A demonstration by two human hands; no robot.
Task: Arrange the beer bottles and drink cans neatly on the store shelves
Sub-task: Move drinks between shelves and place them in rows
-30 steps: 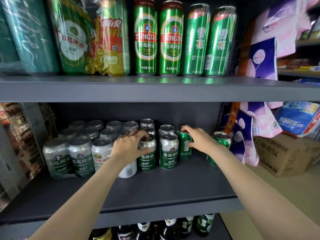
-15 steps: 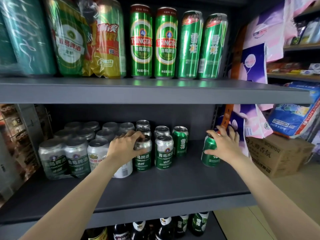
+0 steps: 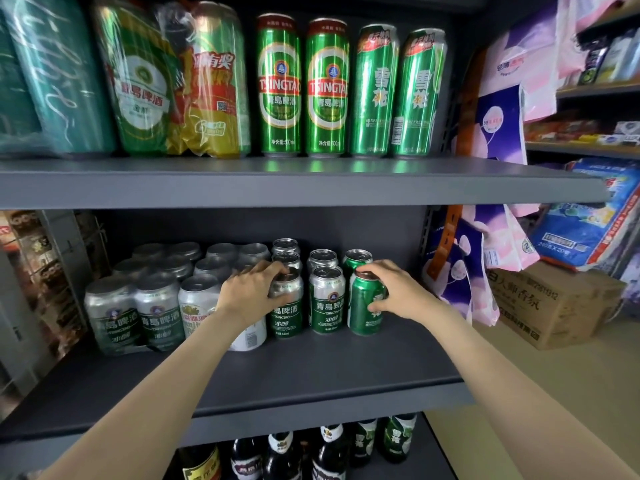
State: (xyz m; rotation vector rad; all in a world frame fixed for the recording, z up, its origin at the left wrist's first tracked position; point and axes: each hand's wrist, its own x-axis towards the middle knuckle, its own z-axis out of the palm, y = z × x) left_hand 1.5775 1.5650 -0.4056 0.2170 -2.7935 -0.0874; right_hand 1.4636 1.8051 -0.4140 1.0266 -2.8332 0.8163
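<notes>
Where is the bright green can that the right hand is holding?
The bright green can stands on the middle shelf, right of centre in the head view, under the right hand. It is beside a silver-topped Tsingtao can, in front of another green can.

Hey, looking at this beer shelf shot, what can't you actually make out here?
Head view only:
- Top of the silver can: covered by the left hand.
- Label of the green can: partly hidden by the right hand.
- White can: mostly behind the left wrist.
- Bottles on the lowest shelf: cut off by the bottom edge.
- Teal pack, top left: blurred and cropped.
</notes>
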